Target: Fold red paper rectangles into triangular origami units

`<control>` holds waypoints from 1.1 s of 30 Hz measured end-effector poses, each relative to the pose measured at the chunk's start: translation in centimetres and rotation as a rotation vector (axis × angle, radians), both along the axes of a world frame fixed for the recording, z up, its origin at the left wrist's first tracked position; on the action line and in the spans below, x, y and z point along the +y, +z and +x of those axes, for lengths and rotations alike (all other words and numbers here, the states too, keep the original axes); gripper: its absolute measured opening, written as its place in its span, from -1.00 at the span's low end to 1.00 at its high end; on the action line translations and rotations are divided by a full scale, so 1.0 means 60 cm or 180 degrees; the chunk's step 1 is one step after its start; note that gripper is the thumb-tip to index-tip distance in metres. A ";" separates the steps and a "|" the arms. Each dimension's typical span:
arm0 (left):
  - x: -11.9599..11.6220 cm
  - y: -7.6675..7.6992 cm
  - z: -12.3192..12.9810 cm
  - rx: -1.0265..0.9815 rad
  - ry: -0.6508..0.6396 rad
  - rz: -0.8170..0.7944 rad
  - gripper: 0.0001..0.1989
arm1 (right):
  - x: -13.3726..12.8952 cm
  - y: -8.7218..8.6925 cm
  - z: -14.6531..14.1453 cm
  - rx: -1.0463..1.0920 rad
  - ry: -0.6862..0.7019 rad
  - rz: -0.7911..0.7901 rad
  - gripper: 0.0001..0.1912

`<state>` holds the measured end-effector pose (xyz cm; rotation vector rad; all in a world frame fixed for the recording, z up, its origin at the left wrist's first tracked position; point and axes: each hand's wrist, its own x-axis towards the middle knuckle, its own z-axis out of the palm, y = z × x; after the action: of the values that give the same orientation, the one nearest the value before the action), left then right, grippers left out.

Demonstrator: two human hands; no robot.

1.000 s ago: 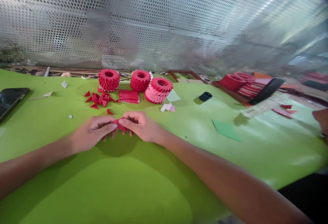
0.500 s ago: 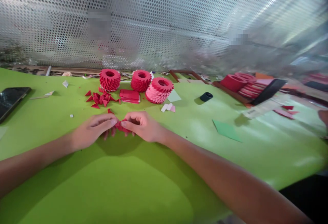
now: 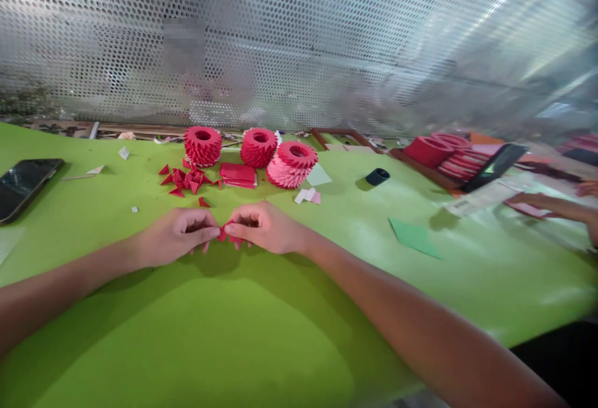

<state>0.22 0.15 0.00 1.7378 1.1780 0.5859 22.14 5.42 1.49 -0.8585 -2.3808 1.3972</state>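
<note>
A small piece of red paper (image 3: 223,232) is pinched between my two hands, just above the green table. My left hand (image 3: 180,235) grips its left side between thumb and fingers. On its right side the thumb and fingers of my right hand (image 3: 261,227) are closed, hiding part of the paper. Behind my hands lie a pile of folded red paper triangles (image 3: 189,180) and a stack of red paper rectangles (image 3: 238,174). One lone red triangle (image 3: 204,202) sits just beyond my left hand.
Ringed paper stacks, red (image 3: 202,146), red (image 3: 259,147) and pink-red (image 3: 292,165), stand at the back. A phone (image 3: 25,187) lies left. To the right are a black cylinder (image 3: 377,176), green paper (image 3: 414,238) and a tray (image 3: 423,171). Another person's hand (image 3: 526,199) reaches in far right.
My left hand has shifted slightly right along the red paper, and more of the lone triangle shows. Another person's hand and forearm have come in at the far right.
</note>
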 end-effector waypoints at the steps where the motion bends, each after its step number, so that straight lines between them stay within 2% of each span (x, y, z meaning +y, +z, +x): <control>1: 0.000 0.001 0.000 -0.0001 -0.0008 -0.0036 -0.61 | 0.000 -0.001 0.000 -0.0002 -0.0015 -0.0015 -0.68; 13: -0.002 -0.001 0.000 0.0175 0.0109 -0.0062 -0.59 | -0.002 -0.014 -0.003 0.0201 -0.0123 -0.0028 -0.65; 27: -0.006 0.007 0.005 0.0388 0.0027 0.0040 -0.60 | -0.004 -0.003 -0.001 0.0056 0.0008 0.0033 -0.66; 30: -0.006 0.003 0.001 0.0246 0.0027 -0.0004 -0.58 | -0.003 -0.004 0.000 0.0088 -0.0013 0.0006 -0.64; 33: -0.003 -0.003 -0.006 -0.0177 0.0051 -0.0028 -0.57 | 0.000 -0.007 0.002 0.0163 -0.0050 -0.0063 -0.63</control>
<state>-0.15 -0.01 -0.21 1.6955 1.1549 0.6340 22.26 5.43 1.07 -0.8342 -2.3214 1.4216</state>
